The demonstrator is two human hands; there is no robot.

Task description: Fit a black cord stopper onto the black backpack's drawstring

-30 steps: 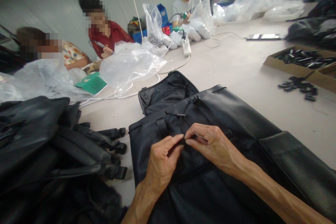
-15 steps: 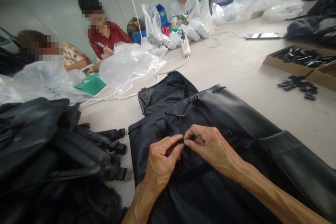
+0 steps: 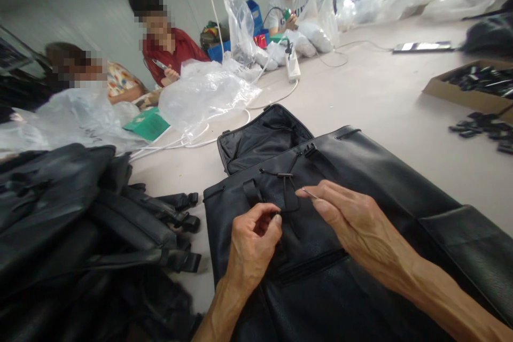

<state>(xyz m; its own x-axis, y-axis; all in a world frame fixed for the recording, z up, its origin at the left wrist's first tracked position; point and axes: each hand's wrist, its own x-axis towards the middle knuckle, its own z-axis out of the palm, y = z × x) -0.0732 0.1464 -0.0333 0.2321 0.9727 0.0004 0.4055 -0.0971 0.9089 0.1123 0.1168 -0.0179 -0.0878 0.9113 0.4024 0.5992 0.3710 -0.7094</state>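
Note:
A black leather-look backpack (image 3: 385, 203) lies in front of me with its lined flap (image 3: 264, 139) folded back away from me. A thin black drawcord (image 3: 297, 200) comes out of the eyelets at its top edge, runs through a small bar-shaped stopper (image 3: 285, 175) and hangs in a loop. My left hand (image 3: 254, 240) pinches the lower part of this cord between thumb and forefinger; a small dark piece there is mostly hidden. My right hand (image 3: 352, 214), just to the right, is closed on a thin metal tool (image 3: 309, 193), apart from the cord.
More black backpacks (image 3: 52, 197) are piled at the left, straps towards me. At the right stand a cardboard box (image 3: 449, 85) of black buckles and several loose buckles (image 3: 481, 124). Plastic bags (image 3: 208, 93), a power strip (image 3: 293, 67) and cables lie farther back. Three people sit across the table.
My right hand has moved right, away from my left fingers, with the metal tool in it. My left hand stays pinched on the cord, whose loop now shows. The view has shifted slightly.

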